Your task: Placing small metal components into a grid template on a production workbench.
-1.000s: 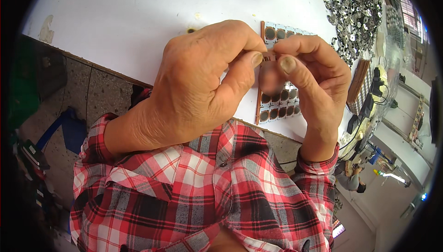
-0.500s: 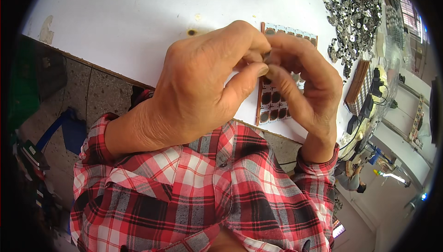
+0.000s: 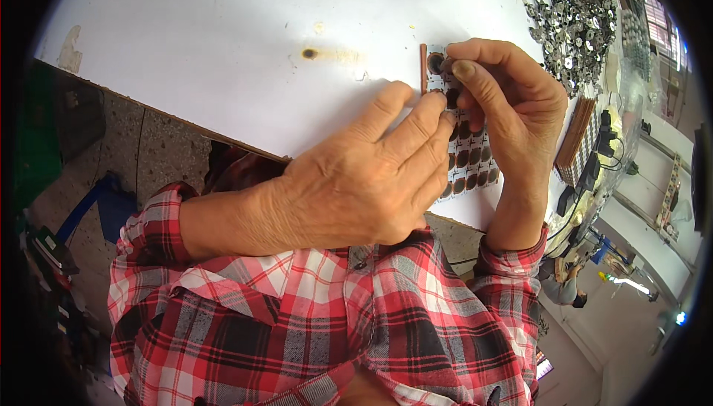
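A flat panel (image 3: 464,159) with rows of dark round spots on a pale, patterned ground lies on the white table. A reddish-brown strip (image 3: 424,68) runs along its left side. My left hand (image 3: 364,172) rests palm down, fingers stretched out and slightly apart, their tips on the panel's left part. Over the panel's far end, my right hand (image 3: 512,98) pinches thumb and forefinger together beside a dark round spot. Whatever sits in that pinch is too small and covered to name. Both hands hide much of the panel.
Many small black and silver metal pieces (image 3: 575,27) lie heaped at the far right. Nearer stands a stack of brown-edged panels (image 3: 575,138), beside black plugs and cables (image 3: 605,138). A dark burn mark (image 3: 310,54) stains the white tabletop (image 3: 223,27).
My hands were together above the panel, fingertips meeting. They have parted: the left has come down flat onto the panel's left side, and the right has moved to its far end, still pinching.
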Action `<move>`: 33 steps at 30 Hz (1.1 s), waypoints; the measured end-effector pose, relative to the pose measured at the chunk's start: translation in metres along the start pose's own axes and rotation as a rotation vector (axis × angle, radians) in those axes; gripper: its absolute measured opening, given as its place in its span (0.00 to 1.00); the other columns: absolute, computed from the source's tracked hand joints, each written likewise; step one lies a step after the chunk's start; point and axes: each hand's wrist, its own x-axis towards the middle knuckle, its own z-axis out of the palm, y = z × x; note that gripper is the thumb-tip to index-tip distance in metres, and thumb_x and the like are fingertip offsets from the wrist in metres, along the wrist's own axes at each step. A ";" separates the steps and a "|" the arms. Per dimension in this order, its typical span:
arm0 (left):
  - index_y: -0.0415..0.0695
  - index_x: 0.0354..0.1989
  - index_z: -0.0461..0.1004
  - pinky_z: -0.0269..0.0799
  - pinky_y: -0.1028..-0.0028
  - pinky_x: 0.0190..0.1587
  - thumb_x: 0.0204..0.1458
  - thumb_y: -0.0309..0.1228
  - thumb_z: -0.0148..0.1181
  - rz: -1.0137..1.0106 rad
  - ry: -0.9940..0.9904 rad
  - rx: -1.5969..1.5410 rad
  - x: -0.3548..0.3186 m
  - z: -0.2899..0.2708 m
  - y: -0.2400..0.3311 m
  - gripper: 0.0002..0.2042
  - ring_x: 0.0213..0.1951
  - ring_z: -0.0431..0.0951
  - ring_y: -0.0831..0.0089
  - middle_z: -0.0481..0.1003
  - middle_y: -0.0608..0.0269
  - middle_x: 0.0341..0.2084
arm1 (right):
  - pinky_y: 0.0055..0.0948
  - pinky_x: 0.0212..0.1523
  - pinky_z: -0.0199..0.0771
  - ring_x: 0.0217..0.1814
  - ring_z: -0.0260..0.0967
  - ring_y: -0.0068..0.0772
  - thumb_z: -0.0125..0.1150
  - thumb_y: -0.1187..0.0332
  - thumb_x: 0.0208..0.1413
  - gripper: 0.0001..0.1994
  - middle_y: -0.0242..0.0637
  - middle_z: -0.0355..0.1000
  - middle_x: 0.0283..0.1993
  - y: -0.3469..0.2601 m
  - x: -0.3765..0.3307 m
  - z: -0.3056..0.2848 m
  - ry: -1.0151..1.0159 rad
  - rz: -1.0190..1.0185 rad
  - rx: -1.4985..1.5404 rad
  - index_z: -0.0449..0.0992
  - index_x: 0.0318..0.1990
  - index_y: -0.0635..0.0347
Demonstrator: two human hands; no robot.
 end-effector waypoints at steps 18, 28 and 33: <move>0.30 0.30 0.79 0.73 0.44 0.59 0.34 0.36 0.63 -0.008 0.110 0.007 0.003 0.011 0.006 0.19 0.50 0.79 0.48 0.79 0.43 0.37 | 0.15 0.40 0.75 0.39 0.76 0.16 0.67 0.82 0.59 0.07 0.31 0.79 0.38 0.009 -0.001 0.008 0.020 -0.197 -0.286 0.82 0.44 0.68; 0.30 0.29 0.79 0.73 0.42 0.59 0.34 0.36 0.63 0.003 0.121 -0.023 0.008 0.006 0.008 0.19 0.50 0.77 0.46 0.77 0.40 0.37 | 0.17 0.31 0.66 0.32 0.70 0.16 0.68 0.84 0.53 0.08 0.33 0.77 0.33 0.009 0.006 0.001 -0.078 -0.349 -0.300 0.84 0.41 0.69; 0.29 0.35 0.78 0.70 0.41 0.61 0.32 0.40 0.70 -0.053 0.021 -0.086 0.008 -0.001 0.006 0.25 0.53 0.76 0.46 0.78 0.40 0.42 | 0.19 0.32 0.69 0.33 0.72 0.17 0.68 0.82 0.55 0.11 0.32 0.79 0.34 0.015 0.000 -0.006 0.026 -0.397 -0.403 0.84 0.45 0.64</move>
